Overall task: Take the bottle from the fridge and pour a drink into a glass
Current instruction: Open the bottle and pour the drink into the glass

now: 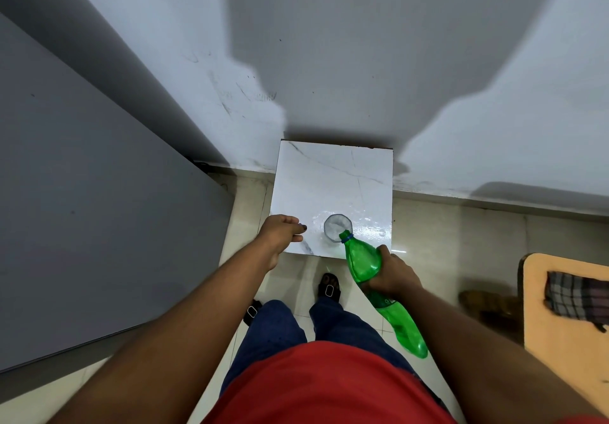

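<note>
A small white marble-patterned square tabletop (329,179) stands against the scuffed pale grey wall (329,44). Glossy cream floor tiles (445,226) below. At right, an orange board (540,308) carries a checked folded cloth (576,295).

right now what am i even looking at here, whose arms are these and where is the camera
The camera sits on a person's head and looks forward and down, so the two arms reaching out from the bottom are the wearer's own. There is no machine, only bare hands.

The right hand grips a green plastic bottle around its middle and tips it so the open mouth is at the rim of a clear glass. The glass stands on a small white marble-patterned table against the wall. The tabletop looks wet around the glass.

The left hand hovers loosely curled over the table's left edge; whether it holds something small, I cannot tell. The big grey panel on the left may be the fridge.
</note>
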